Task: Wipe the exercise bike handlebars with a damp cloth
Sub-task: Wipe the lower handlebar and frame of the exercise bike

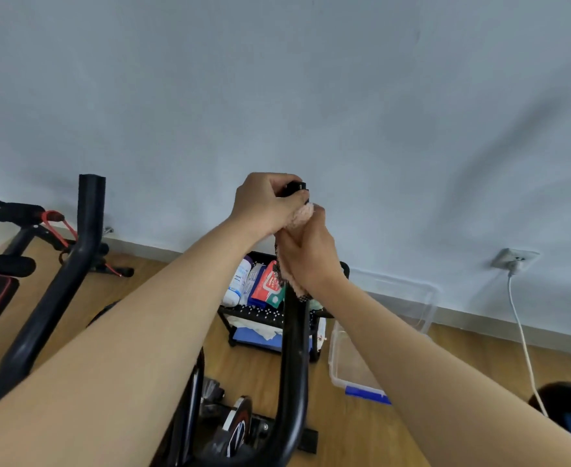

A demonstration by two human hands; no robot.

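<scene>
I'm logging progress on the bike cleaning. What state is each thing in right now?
left-hand grip: holds the handlebar's top end.
right-hand grip: holds the cloth round the bar below.
cloth: bunched, wrapped on the handlebar.
handlebar: upright, gripped by both hands.
other handlebar: untouched.
clear bin: on the floor, no lid visible.
plug: in the wall socket.

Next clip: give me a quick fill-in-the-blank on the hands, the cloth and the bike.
1. The left hand grips the ____ end of the handlebar.
2. The right hand wraps a ____ cloth round the bar.
3. The clear bin sits on the wooden ____.
Missing words: top; pink; floor.
</scene>
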